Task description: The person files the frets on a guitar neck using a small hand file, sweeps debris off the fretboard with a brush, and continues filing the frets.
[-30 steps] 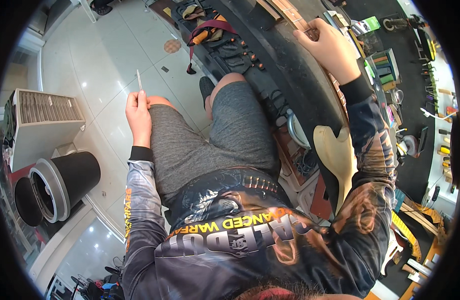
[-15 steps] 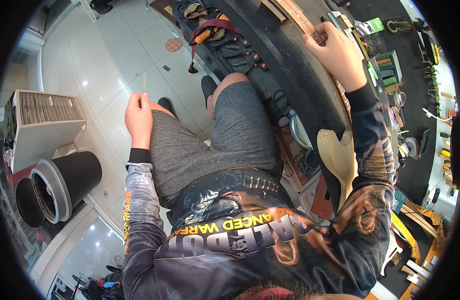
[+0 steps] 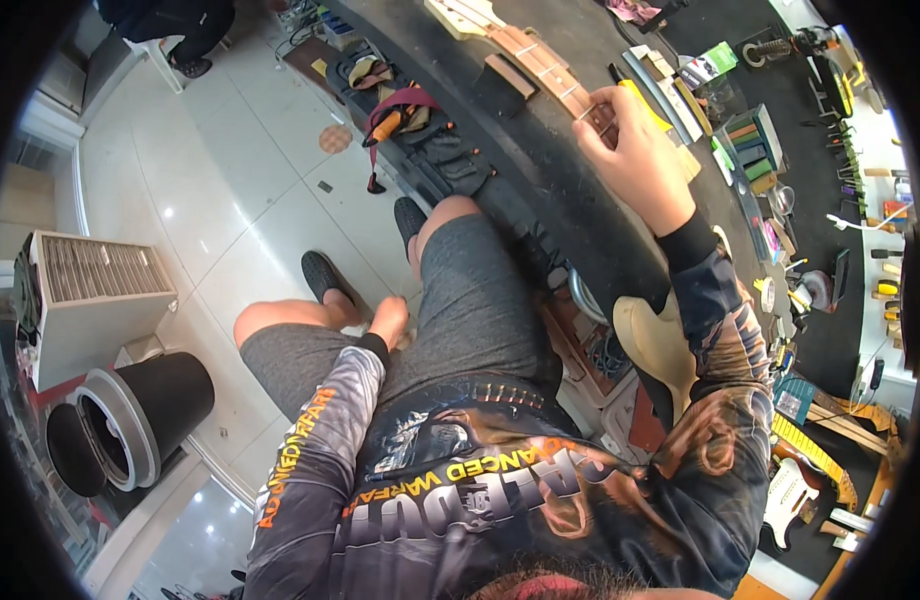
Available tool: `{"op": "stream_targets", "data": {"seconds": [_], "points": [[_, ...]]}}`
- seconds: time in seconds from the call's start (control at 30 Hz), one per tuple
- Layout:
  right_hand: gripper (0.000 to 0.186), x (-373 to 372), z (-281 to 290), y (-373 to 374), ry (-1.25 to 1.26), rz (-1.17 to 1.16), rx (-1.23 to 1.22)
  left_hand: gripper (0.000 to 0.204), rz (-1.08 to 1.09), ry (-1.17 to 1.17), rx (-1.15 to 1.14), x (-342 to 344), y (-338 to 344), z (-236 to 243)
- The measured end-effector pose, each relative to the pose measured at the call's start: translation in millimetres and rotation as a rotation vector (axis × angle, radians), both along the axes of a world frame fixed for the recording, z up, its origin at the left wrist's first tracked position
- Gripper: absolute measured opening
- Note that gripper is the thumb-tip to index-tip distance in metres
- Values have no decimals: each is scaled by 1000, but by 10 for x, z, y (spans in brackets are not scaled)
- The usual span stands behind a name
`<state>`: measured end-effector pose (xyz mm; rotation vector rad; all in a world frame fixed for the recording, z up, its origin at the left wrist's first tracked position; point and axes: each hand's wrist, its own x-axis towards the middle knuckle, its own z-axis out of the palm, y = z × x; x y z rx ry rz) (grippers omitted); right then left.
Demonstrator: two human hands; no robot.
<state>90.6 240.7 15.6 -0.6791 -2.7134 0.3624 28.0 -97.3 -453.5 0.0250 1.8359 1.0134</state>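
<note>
A guitar lies along the dark bench edge: pale headstock at top, fretted wooden neck, cream body by my right forearm. My right hand is closed on the neck, thumb on the near side, fingers curled over the frets. A short wooden block lies beside the neck. My left hand is low between my thighs, back upward; its fingers and anything in them are hidden.
The bench carries small tools and boxes, with guitar parts at lower right. Tools on straps fill a shelf below its edge. At left stand a white cabinet and black bin. A person is at upper left.
My left hand has swung from above my left knee down between my thighs; the thin stick is no longer visible. My right hand moved slightly down-left with the neck. A person has come into view.
</note>
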Motion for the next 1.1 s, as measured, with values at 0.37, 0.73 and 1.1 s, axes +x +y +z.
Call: {"op": "stream_targets", "data": {"seconds": [0.37, 0.73, 1.1], "points": [[62, -752, 191, -67, 46, 507, 227, 40, -90, -195, 195, 506, -424, -1212], [65, -307, 277, -104, -147, 313, 107, 45, 636, -677, 165, 164, 543, -358], [60, 946, 133, 75, -42, 267, 90, 32, 798, -235, 93, -824, 403, 301]]}}
